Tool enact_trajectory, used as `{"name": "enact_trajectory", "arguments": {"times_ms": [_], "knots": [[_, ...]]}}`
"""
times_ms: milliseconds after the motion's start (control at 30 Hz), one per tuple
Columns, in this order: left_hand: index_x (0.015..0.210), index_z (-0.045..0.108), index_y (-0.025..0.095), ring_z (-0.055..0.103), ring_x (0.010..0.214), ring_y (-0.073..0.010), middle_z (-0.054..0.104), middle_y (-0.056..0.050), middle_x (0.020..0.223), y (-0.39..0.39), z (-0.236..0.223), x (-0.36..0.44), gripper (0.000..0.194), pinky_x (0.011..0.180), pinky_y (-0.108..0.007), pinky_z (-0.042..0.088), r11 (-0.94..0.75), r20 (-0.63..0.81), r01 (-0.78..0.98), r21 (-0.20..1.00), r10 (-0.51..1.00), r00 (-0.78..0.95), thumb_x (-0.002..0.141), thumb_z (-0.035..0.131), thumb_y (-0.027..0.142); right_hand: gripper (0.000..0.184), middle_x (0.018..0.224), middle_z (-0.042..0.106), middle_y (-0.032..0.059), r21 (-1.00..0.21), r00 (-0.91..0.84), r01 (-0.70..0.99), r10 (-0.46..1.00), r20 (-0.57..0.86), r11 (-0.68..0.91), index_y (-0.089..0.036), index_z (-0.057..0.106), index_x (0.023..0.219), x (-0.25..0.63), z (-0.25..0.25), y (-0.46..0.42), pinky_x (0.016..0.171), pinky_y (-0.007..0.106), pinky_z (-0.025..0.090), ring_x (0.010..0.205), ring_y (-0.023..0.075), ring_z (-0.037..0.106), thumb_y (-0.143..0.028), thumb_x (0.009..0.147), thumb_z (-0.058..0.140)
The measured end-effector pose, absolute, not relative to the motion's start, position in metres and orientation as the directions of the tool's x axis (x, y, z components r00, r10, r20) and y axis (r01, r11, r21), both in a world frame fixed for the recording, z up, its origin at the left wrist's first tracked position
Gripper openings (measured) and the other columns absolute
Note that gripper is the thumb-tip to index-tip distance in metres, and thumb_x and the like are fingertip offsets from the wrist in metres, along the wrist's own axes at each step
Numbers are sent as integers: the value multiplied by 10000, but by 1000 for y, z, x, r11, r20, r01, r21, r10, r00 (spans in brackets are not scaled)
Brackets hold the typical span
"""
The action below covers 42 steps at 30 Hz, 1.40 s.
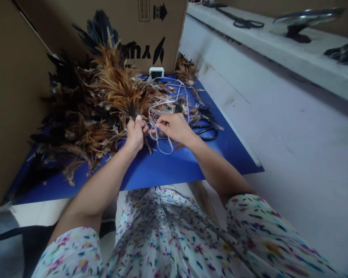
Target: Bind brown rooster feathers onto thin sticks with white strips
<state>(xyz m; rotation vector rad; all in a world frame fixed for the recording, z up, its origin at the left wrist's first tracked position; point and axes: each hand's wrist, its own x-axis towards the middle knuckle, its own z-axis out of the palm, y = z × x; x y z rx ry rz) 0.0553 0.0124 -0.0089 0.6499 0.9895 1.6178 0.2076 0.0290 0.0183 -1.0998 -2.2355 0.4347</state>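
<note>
My left hand [135, 134] is closed around the base of a feather bundle [118, 83], whose golden-brown plumes fan up and away from me. Close beside it, my right hand [175, 126] pinches a thin white plastic string [166, 151]. The string loops below the fingers and trails back over the feathers behind. Part of it near the left fingers is hard to make out. Black-handled scissors [208, 134] lie just right of my right hand, their blades hidden by the hand and loose feathers.
Piles of brown and black feathers [84, 112] cover the left of the blue tabletop [153, 173]. A cardboard box [162, 23] stands behind, with a small white device [156, 72] before it. On the right ledge [266, 38] lie more scissors [246, 23].
</note>
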Motion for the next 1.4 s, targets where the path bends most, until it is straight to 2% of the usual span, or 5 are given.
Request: {"name": "enact_trajectory", "arguments": {"times_ms": [333,533,700,1000,1400], "knots": [[757,402,191,311,428,-21,368,101,570,12,-9,56,356,453,-128,449,-34,-103,-451,892,956,-276,901,658,392,189,951,731,92,-363,-533,621,714,455,695,-141,735,923,207,-2,28,814,307,462,889,199,650,-168,924,548],[731,387,191,279,398,-22,374,96,556,10,-7,57,347,366,-130,308,-6,-131,-456,890,955,-267,937,613,357,222,947,711,94,-285,-609,595,653,450,751,-150,730,935,201,-5,22,857,334,468,906,208,640,-203,956,516],[708,373,188,259,380,-13,379,89,542,10,-3,55,369,345,-131,185,-2,-138,-483,876,957,-254,939,613,347,190,927,698,85,-385,-539,595,705,460,706,-151,726,915,203,-7,27,825,328,467,874,198,625,-156,911,537],[691,355,190,264,368,-9,360,92,519,11,6,52,402,350,-120,183,-20,-173,-578,816,945,-277,909,662,330,202,858,694,30,-729,-442,424,825,351,538,-145,726,888,209,-5,33,655,261,434,640,105,536,-116,750,582],[702,382,199,268,368,-19,361,87,525,12,6,50,393,331,-142,197,-13,-186,-618,786,948,-257,904,666,382,107,740,651,8,-793,-592,340,770,238,506,-132,682,790,192,-14,25,691,260,407,673,102,539,-194,804,595]]}}
